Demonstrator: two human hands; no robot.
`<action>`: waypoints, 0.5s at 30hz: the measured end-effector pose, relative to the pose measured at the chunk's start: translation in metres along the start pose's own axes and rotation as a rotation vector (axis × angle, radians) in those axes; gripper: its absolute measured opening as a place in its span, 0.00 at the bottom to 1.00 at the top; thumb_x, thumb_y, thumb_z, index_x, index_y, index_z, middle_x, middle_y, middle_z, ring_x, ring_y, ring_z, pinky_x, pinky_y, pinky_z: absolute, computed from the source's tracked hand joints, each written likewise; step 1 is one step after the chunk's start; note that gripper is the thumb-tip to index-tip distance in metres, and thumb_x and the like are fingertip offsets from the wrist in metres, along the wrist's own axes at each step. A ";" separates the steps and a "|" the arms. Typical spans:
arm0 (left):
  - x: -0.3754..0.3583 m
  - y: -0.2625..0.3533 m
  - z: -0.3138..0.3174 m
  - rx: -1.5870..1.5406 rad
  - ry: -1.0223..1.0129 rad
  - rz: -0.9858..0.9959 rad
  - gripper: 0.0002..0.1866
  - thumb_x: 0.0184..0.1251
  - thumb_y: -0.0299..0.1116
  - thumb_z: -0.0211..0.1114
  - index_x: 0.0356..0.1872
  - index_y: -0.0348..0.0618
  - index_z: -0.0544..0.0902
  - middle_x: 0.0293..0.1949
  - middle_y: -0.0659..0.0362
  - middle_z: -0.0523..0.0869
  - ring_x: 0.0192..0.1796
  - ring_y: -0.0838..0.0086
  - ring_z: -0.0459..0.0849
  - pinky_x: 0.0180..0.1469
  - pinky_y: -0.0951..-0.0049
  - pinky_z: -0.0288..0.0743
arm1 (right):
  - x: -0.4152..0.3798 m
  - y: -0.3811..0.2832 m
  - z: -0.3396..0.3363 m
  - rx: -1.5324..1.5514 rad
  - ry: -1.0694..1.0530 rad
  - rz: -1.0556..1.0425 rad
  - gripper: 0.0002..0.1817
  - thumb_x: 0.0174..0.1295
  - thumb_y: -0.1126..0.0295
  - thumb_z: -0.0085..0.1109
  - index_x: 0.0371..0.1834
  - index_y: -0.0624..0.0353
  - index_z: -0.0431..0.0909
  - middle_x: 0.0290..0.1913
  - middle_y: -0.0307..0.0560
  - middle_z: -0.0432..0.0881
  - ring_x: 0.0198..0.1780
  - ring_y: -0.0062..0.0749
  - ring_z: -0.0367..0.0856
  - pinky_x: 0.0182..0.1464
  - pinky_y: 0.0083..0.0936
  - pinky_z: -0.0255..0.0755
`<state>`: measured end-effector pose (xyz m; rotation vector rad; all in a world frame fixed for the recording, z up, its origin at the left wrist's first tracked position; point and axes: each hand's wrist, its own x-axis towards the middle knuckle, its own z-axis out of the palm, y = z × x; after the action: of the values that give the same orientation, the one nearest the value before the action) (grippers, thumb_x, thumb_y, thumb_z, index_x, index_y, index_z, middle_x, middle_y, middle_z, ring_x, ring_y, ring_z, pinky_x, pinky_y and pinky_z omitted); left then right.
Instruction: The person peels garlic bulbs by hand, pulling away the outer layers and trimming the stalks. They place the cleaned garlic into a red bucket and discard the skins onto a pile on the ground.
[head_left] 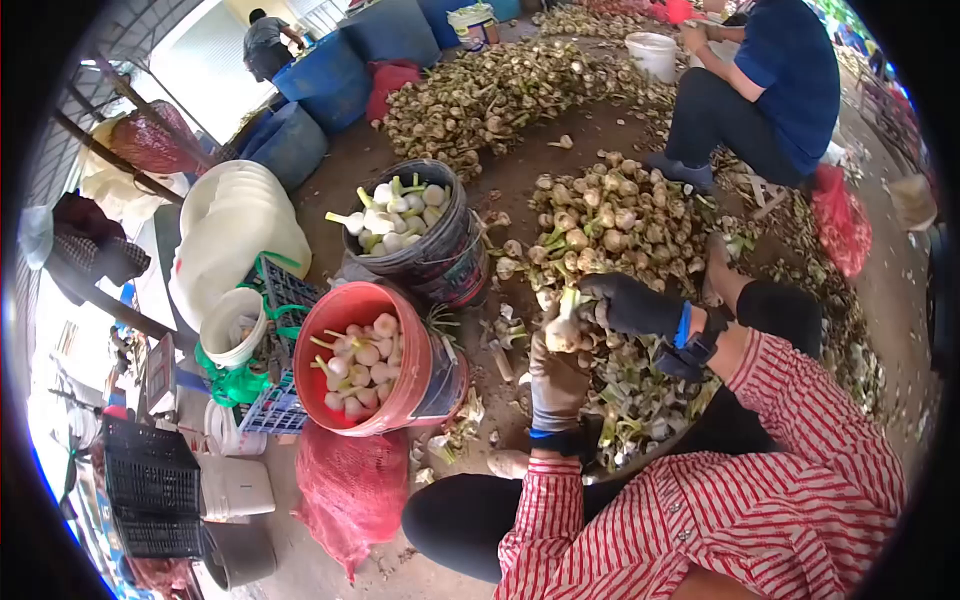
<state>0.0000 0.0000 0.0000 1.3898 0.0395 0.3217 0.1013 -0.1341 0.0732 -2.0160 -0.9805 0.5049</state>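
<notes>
A garlic bulb (pixel 566 334) with a short pale stem is gripped in my left hand (pixel 560 385), which wears a greyish-brown glove. Close beside it is my right hand (pixel 637 305) in a black glove, its fingers curled at the bulb's stem; whatever they hold is hidden. Just beyond both hands lies a heap of untrimmed garlic bulbs (pixel 610 215). Below them, peeled skins and leaf scraps (pixel 650 400) cover the ground between my legs.
To the left stand a red bucket (pixel 430 370) and a black bucket (pixel 455 255), both holding cleaned garlic. A red mesh sack (pixel 350 490) lies nearby. A co-worker (pixel 765 90) sits at the upper right near a white bucket (pixel 651 57). Blue tubs (pixel 325 85) line the back.
</notes>
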 end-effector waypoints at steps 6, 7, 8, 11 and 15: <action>-0.001 -0.001 -0.009 -0.963 -0.268 -0.443 0.27 0.63 0.59 0.51 0.49 0.46 0.71 0.37 0.60 0.80 0.34 0.76 0.80 0.32 0.79 0.72 | -0.012 0.026 0.036 -0.309 0.543 -0.323 0.21 0.50 0.77 0.55 0.51 0.67 0.70 0.40 0.57 0.79 0.42 0.38 0.79 0.44 0.26 0.73; 0.001 0.000 0.000 -0.974 -0.274 -0.432 0.27 0.63 0.59 0.51 0.49 0.46 0.71 0.37 0.60 0.80 0.34 0.76 0.80 0.32 0.79 0.72 | -0.012 0.023 0.030 -0.160 0.515 -0.204 0.20 0.51 0.77 0.54 0.49 0.66 0.70 0.39 0.58 0.78 0.41 0.39 0.79 0.43 0.28 0.72; 0.001 0.006 0.012 -0.700 -0.061 -0.338 0.28 0.62 0.58 0.54 0.50 0.46 0.71 0.36 0.61 0.80 0.34 0.77 0.80 0.31 0.80 0.72 | -0.013 0.020 0.027 -0.006 0.484 -0.079 0.18 0.51 0.76 0.53 0.48 0.66 0.71 0.38 0.59 0.78 0.39 0.40 0.79 0.41 0.30 0.72; -0.004 0.016 0.015 -0.251 0.187 -0.199 0.28 0.58 0.47 0.65 0.55 0.42 0.69 0.35 0.59 0.82 0.34 0.78 0.81 0.33 0.81 0.75 | -0.018 0.015 0.032 -0.035 0.401 0.082 0.18 0.52 0.76 0.52 0.48 0.66 0.71 0.36 0.59 0.79 0.35 0.39 0.79 0.39 0.31 0.72; -0.007 0.011 0.001 -0.316 0.262 -0.172 0.24 0.64 0.45 0.58 0.55 0.39 0.70 0.32 0.59 0.81 0.32 0.75 0.82 0.33 0.78 0.77 | -0.020 0.032 0.031 0.708 0.209 0.161 0.17 0.58 0.76 0.44 0.50 0.69 0.71 0.28 0.48 0.80 0.26 0.26 0.76 0.30 0.19 0.71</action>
<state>-0.0089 -0.0010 0.0101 1.0171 0.3105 0.3482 0.0840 -0.1458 0.0293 -1.4664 -0.4211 0.6094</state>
